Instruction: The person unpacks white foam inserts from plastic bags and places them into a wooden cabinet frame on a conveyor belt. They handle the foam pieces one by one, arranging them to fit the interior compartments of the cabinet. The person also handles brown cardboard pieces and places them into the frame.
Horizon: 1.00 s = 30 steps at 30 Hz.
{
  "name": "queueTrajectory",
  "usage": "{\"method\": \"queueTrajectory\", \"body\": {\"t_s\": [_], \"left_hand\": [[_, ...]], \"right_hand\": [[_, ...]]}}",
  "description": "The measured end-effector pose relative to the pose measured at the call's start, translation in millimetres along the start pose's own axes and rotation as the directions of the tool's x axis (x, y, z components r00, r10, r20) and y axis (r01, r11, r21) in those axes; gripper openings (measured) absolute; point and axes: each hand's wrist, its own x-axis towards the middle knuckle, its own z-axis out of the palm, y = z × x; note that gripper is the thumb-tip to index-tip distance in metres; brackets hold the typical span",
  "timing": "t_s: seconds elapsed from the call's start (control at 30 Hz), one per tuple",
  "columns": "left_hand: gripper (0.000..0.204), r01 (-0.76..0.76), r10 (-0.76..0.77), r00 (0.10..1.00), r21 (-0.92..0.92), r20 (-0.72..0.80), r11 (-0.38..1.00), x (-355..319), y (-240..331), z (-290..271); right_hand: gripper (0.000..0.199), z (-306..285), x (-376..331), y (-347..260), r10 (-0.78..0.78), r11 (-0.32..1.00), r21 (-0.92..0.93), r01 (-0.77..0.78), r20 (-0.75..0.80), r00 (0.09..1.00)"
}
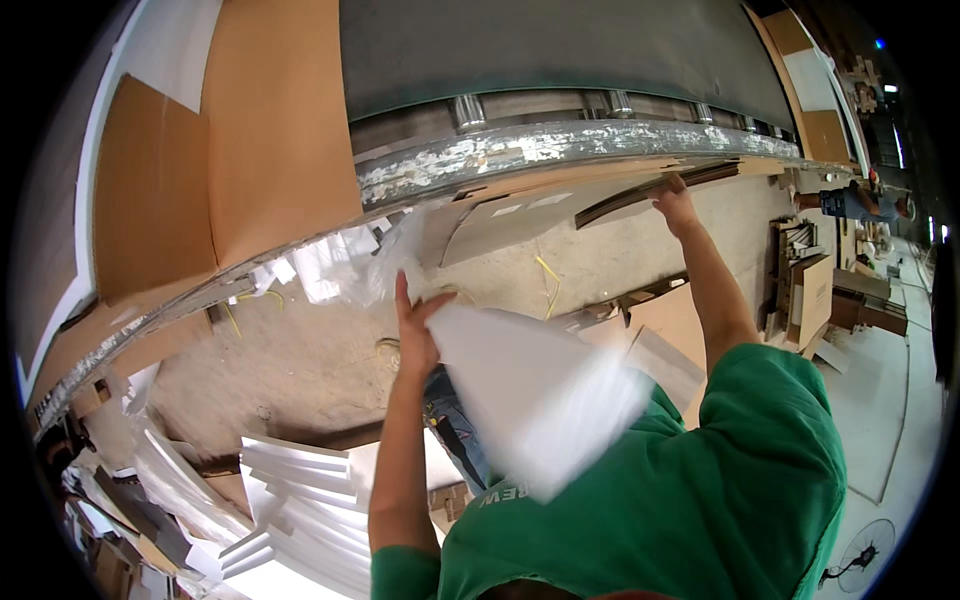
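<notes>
My left hand (415, 330) is in front of my body, index finger and thumb stretched out. A white sheet (530, 385), perhaps foam, hangs from it by one corner. Its far end is blurred and lies across my green shirt; the fingers gripping the corner are partly hidden. My right arm reaches forward to the right. There my right hand (676, 203) is closed on the upper edge of a stack of thin brown cardboard sheets (615, 208), just below the conveyor's worn side rail (570, 145).
The conveyor has a dark belt (560, 50) and carries an open brown carton (275, 120) at left. Clear plastic wrap (345, 262) hangs below the rail. Stacked white foam pieces (300, 510) stand at lower left. Cardboard boxes (815, 300) and another person (860, 203) are at right.
</notes>
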Motion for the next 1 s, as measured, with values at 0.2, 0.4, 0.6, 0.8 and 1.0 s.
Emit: {"method": "queueTrajectory", "body": {"t_s": [0.2,0.4,0.6,0.8,1.0], "left_hand": [[0.048,-0.029,-0.002,0.990,0.217,0.141,0.976,80,-6,28],[0.041,-0.047,0.062,0.996,0.224,-0.060,0.974,81,16,38],[0.036,-0.087,0.097,0.994,0.145,-0.060,0.986,79,8,46],[0.029,-0.286,0.321,0.944,0.298,-0.075,0.911,48,-1,21],[0.032,-0.162,0.177,0.975,0.116,-0.137,0.980,-24,-28,-31]], "right_hand": [[0.025,-9,31,8,0.160,0.959,0.197,-0.205,0.222,0.962],[0.030,15,-7,-25,-0.036,0.997,0.078,0.000,0.461,0.887],[0.036,32,-26,-75,0.089,0.795,-0.567,0.218,0.464,0.881],[0.038,-19,-27,-12,-0.222,0.853,-0.200,0.483,0.698,0.681],[0.033,78,-167,-104,-0.229,0.470,-0.460,0.754,0.761,0.607]]}}
